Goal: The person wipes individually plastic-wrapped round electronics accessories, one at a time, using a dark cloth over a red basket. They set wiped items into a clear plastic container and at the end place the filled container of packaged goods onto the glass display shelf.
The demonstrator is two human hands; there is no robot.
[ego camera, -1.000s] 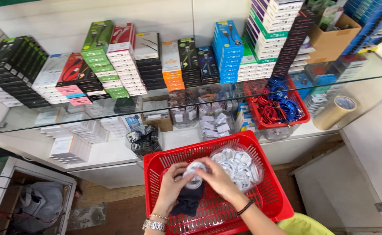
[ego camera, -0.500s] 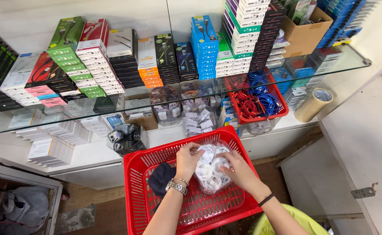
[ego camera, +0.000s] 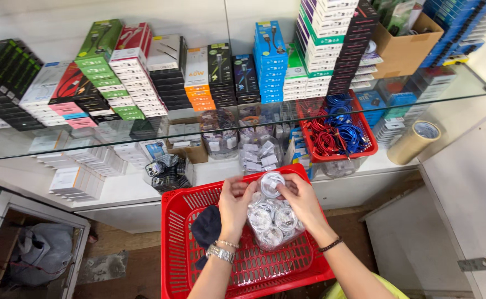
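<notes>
red baskets [ego camera: 176,243]: 2 | tape rolls [ego camera: 414,141]: 1 | cardboard boxes [ego camera: 406,50]: 1 | hands [ego camera: 234,207]: 2

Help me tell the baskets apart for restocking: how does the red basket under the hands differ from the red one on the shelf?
The big basket sits low, holding bagged white cables gripped by both hands; the small basket sits on the shelf, full of loose red and blue cables. Both are red slotted plastic.

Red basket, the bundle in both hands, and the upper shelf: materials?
Red basket: moulded plastic by its look, slotted walls, slight sheen. Bundle: clear glossy film bags over coiled white cables, likely plastic. Upper shelf: glass, see-through with a greenish edge.
</notes>
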